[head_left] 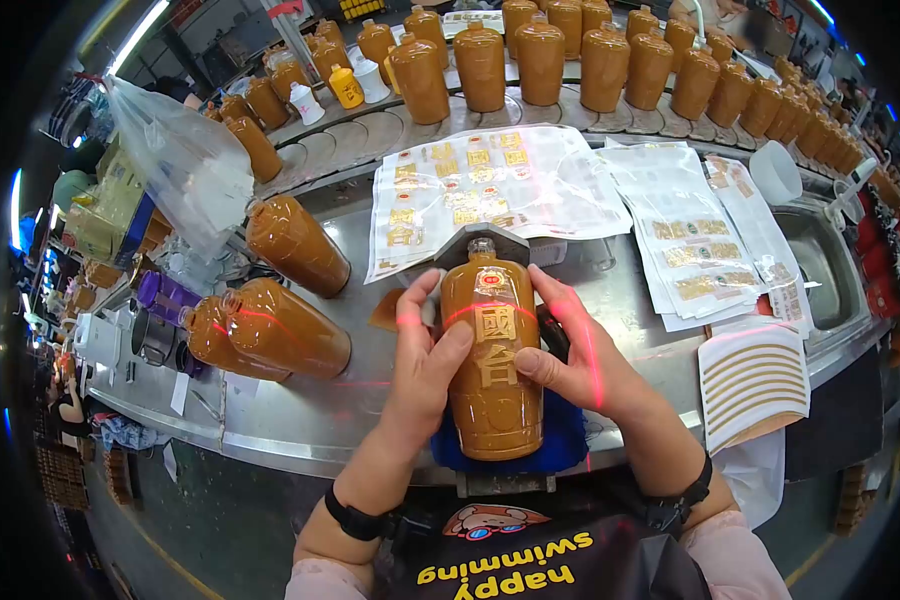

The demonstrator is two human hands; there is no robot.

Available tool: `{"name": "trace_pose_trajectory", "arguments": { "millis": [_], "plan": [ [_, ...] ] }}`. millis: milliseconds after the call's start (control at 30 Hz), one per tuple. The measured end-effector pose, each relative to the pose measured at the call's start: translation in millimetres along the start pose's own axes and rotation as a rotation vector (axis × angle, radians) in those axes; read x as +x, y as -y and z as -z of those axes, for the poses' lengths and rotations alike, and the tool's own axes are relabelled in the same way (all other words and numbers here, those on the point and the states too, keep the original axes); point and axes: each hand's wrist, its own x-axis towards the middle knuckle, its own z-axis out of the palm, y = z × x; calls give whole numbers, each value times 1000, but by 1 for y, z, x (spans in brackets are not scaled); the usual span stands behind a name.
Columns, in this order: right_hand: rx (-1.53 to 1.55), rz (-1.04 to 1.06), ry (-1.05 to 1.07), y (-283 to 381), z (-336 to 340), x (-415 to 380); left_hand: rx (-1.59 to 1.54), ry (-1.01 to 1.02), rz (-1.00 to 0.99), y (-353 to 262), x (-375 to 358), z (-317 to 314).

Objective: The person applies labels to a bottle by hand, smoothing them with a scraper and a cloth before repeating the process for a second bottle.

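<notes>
A glossy brown bottle with gold characters and a small red emblem lies on a blue pad, its neck in a grey notched holder. My left hand wraps the bottle's left side, thumb on the label. On the right side, my right hand holds it too, its thumb beside the lower character. Red laser lines cross the bottle and both hands. Sheets of gold and red decals lie just beyond the holder.
Three brown bottles stand or lean at the left. Behind, a curved conveyor carries many more. To the right are further decal sheets, a white pad with gold strips, a sink and a white container.
</notes>
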Motion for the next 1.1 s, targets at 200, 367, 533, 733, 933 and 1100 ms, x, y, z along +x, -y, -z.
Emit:
{"name": "trace_pose_trajectory", "arguments": {
  "millis": [200,367,533,733,933,1100],
  "plan": [
    [-14,-15,-26,2,-4,0,157,15,-27,-5,16,-5],
    [-52,-12,-32,3,-4,-1,166,16,9,-4,23,2],
    [-65,-9,-23,3,-4,-1,196,36,48,-9,25,2],
    [-17,-6,-5,3,-3,-2,238,118,-63,-6,0,0],
    [-8,2,0,1,-4,-1,230,118,-43,-5,-4,-1],
    [-51,-1,0,-1,-3,-2,284,107,-122,7,-1,8]
  ]
}}
